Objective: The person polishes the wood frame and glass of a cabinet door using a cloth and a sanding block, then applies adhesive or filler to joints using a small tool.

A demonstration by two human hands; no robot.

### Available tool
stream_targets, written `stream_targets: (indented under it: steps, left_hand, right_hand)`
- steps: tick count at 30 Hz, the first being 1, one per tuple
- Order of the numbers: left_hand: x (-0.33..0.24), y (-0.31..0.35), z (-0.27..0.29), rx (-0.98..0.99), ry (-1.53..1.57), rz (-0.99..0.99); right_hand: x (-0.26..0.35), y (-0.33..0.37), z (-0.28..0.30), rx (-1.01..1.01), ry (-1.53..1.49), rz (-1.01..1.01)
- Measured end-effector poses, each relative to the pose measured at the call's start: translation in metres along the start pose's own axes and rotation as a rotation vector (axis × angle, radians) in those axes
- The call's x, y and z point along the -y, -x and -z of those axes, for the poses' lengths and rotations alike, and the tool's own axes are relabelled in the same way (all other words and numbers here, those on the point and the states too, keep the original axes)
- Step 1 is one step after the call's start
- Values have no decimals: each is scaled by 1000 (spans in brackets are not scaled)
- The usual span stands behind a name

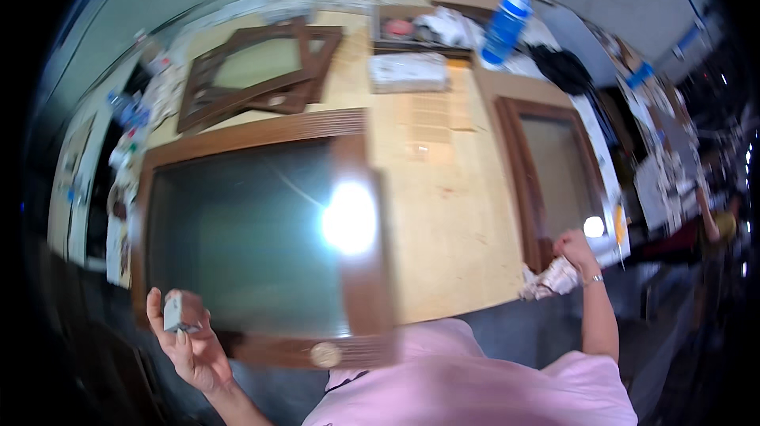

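Pink shirt (479, 374) separates left hand (199, 356), gripping a block (184, 312), from right hand (576, 250), clenched on crumpled cloth (552, 279).

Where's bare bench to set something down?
Bare tabletop shows between the large framed panel and the right-hand frame, toward the near edge. Crowded: far end, with white block and blue bottle; far left, with overlapping frames.

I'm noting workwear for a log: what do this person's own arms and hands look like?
The left hand and right hand are ungloved, with bare forearms. A narrow, silvery band circles the right wrist; none shows on the left. The pink sleeve on the right is short.
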State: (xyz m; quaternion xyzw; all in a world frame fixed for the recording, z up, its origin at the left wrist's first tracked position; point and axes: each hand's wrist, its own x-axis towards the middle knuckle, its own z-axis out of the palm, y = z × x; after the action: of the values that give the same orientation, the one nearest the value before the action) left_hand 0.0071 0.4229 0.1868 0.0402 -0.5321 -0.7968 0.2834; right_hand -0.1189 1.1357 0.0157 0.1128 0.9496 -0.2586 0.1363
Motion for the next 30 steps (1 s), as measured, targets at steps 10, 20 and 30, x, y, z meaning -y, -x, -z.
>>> stream_targets:
  steps: [10,20,30]
  left_hand:
    - [-46,-82,285,-544,-504,-329]
    - [77,-124,427,-580,-1334,-131]
    - [23,-198,560,-641,-1523,-54]
  right_hand:
    - [49,107,-51,-466,453,-422]
    - [146,215,-131,-471,413,-497]
    - [159,270,-141,-224,403,-526]
